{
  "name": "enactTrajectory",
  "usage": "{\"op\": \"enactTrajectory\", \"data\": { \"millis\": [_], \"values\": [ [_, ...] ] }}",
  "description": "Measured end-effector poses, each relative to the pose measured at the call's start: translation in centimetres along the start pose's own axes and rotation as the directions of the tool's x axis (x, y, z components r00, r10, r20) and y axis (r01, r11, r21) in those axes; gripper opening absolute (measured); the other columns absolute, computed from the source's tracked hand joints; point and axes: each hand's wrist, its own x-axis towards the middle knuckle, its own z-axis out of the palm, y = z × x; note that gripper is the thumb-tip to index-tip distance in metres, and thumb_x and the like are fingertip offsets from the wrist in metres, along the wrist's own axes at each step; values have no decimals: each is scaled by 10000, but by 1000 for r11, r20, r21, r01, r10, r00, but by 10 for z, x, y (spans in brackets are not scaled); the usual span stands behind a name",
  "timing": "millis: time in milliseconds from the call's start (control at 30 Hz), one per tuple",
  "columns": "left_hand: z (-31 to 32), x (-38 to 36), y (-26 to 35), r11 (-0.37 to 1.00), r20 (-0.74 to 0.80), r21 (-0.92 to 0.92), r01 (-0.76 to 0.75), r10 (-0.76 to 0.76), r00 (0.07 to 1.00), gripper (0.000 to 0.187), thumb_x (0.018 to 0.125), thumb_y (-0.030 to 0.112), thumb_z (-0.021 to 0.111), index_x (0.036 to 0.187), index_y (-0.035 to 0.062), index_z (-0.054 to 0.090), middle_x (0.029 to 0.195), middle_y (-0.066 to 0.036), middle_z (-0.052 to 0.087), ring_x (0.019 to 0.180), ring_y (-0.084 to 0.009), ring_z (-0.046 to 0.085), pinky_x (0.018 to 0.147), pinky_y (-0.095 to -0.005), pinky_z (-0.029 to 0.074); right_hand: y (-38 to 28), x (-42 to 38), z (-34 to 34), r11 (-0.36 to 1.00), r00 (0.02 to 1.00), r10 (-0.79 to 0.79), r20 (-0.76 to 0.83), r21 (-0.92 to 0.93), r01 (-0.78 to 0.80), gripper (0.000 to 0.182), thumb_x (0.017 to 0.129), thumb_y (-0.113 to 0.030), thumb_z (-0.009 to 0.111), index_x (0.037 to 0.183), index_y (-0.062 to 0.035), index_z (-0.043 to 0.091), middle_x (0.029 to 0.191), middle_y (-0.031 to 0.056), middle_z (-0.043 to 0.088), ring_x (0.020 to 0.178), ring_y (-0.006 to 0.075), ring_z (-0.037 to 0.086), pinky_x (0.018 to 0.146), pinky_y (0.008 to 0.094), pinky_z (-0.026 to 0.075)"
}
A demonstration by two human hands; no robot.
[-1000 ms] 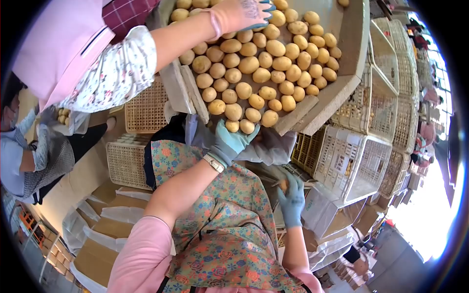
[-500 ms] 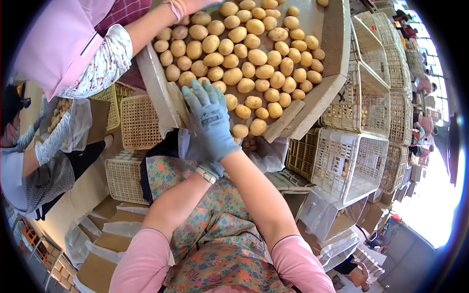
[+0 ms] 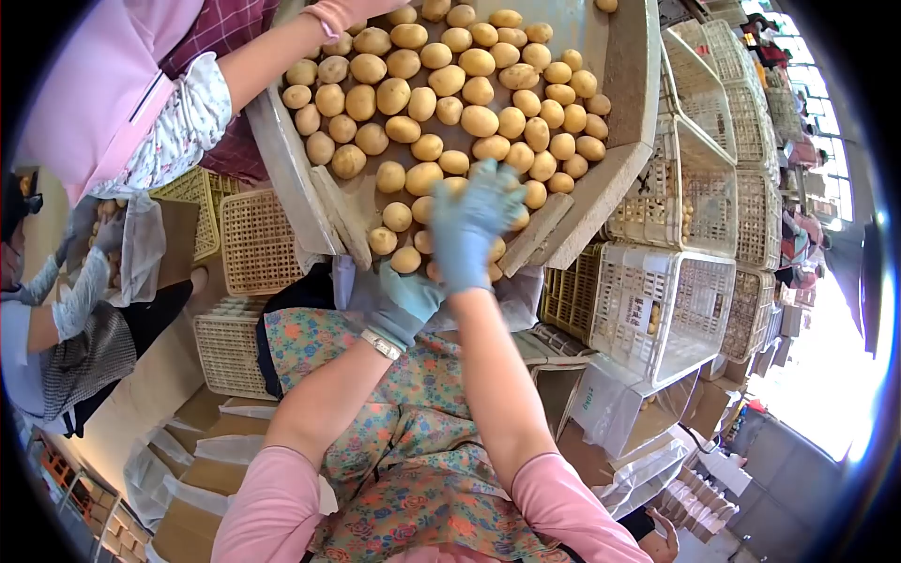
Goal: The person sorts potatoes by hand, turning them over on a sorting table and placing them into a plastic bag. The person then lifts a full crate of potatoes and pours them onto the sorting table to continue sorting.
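Note:
Many potatoes lie on a sloping tray with raised sides that narrow to a mouth close to my body. My right hand, in a blue-grey glove, is over the potatoes at the mouth with its fingers spread, slightly blurred and touching several of them. My left hand, gloved too and with a watch at the wrist, is cupped open just below the tray's lip. Part of it is hidden behind my right wrist. Clear plastic hangs under the mouth.
At the left, one person's arm reaches over the tray. Beyond, another person handles potatoes in a lined box. Stacked plastic crates stand at the right, more crates at the left. Lined cardboard boxes are at the lower left.
My right hand has swept from the tray's left side to the right across the mouth. Potatoes near the mouth have shifted towards me. My left hand has come more into view below the lip.

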Motion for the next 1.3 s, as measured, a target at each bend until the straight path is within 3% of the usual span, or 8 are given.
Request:
{"op": "enactTrajectory", "data": {
  "millis": [67, 300, 433, 867, 967, 1033, 1233, 1300],
  "values": [
    [-8, -10, -7, 719, -282, 695, -28, 307, 909, 594, 1061, 449, 400, 1537, 96, 434, 1570, -100, 476, 1450, -271, 457, 1183, -469, 423, -47, -14, 6, 984, 981, -164, 102, -55, 170, 575, 917, -275, 679, 1432, -68, 528, 1480, 271, 502, 1447, 417, 430, 1227, 547, 286],
    [6, -12, -8, 890, -40, -455, 36, -61, 997, 578, 1073, 428, 392, 1538, 86, 425, 1578, -111, 469, 1463, -296, 445, 1175, -518, 429, 45, -55, -63, 682, 576, -637, 512, 24, 731, 450, 860, -180, 695, 1307, -129, 669, 1469, 66, 581, 1414, 291, 490, 1221, 510, 344],
    [56, 7, -19, 993, -345, 96, -65, 95, 934, 639, 1081, 511, 367, 1614, 158, 355, 1665, -122, 353, 1528, -387, 351, 1208, -677, 320, 100, -56, -116, 714, 633, -621, 462, 2, 700, 338, 875, -128, 690, 1205, -58, 680, 1321, 119, 668, 1326, 341, 569, 1160, 500, 417],
    [7, -7, -6, 979, -197, -126, -158, 131, 972, 597, 1102, 407, 345, 1624, 118, 327, 1667, -112, 365, 1532, -299, 373, 1268, -490, 310, 33, -63, -21, 867, 771, -405, 491, -61, 495, 722, 910, -142, 679, 1582, -157, 416, 1367, 76, 661, 938, 265, 694, 801, 385, 579],
    [-1, -11, -11, 491, -28, 866, -93, 233, 972, 568, 1107, 375, 346, 1613, 117, 343, 1657, -116, 377, 1520, -288, 390, 1262, -479, 320, 40, -51, -29, 857, 724, -422, 546, -19, 515, 727, 893, -167, 707, 1568, -168, 437, 1303, 62, 675, 913, 260, 697, 766, 391, 583],
    [-2, -9, -8, 938, 1, -346, -23, 25, 1000, 589, 1100, 425, 369, 1598, 112, 363, 1643, -126, 392, 1511, -307, 398, 1247, -513, 338, 46, -35, -57, 746, 617, -650, 443, 219, 628, 663, 874, -177, 727, 1503, -165, 517, 1187, 63, 694, 877, 261, 703, 719, 402, 581],
    [42, 0, -18, 994, -328, 43, -100, 108, 939, 614, 1089, 509, 367, 1608, 180, 367, 1681, -76, 344, 1530, -376, 352, 1214, -720, 283, 151, 16, -121, 920, 804, 322, -499, 364, -143, 365, 992, -64, 630, 1334, 52, 581, 1141, 141, 683, 980, 172, 687, 687, 324, 583],
    [41, -1, -17, 992, -336, 63, -109, 123, 934, 625, 1090, 522, 365, 1617, 186, 352, 1688, -72, 335, 1538, -368, 339, 1223, -710, 275, 114, 2, -110, 977, 904, -136, -405, 97, 191, 341, 945, -45, 624, 1282, 7, 610, 1223, 140, 641, 888, 248, 632, 753, 437, 538]
  ]
}}
